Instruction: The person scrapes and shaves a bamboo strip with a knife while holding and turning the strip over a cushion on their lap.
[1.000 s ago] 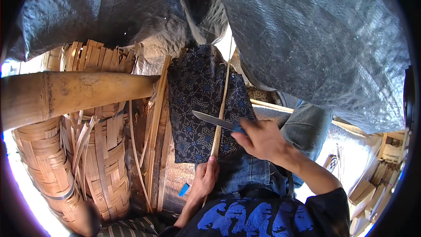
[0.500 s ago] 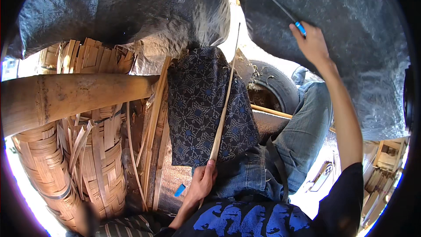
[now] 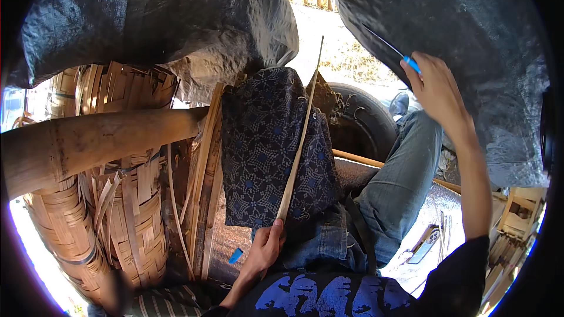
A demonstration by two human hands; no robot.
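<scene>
My left hand (image 3: 265,250) is closed round the lower end of a thin pale bamboo strip (image 3: 298,161). The strip slants up and away over a dark patterned cloth (image 3: 252,158) spread across my leg. Out to the far right, my right hand (image 3: 437,91) grips a knife (image 3: 412,63) with a blue handle and a slim blade. The blade points up and left in front of a dark plastic sheet (image 3: 470,29); whether it touches the sheet I cannot tell. A small blue piece (image 3: 235,256) lies just left of my left hand.
A thick bamboo pole (image 3: 106,141) crosses the left side, in front of tall woven bamboo baskets (image 3: 135,211). Beyond my knee stands a black tyre (image 3: 373,118). Another dark sheet (image 3: 158,12) hangs at upper left. A tool with a round end (image 3: 424,245) lies at lower right.
My right hand has shifted down and slightly right with the knife. The gap between the hanging sheets shows wider, with bright ground beyond. My left hand still holds the strip.
</scene>
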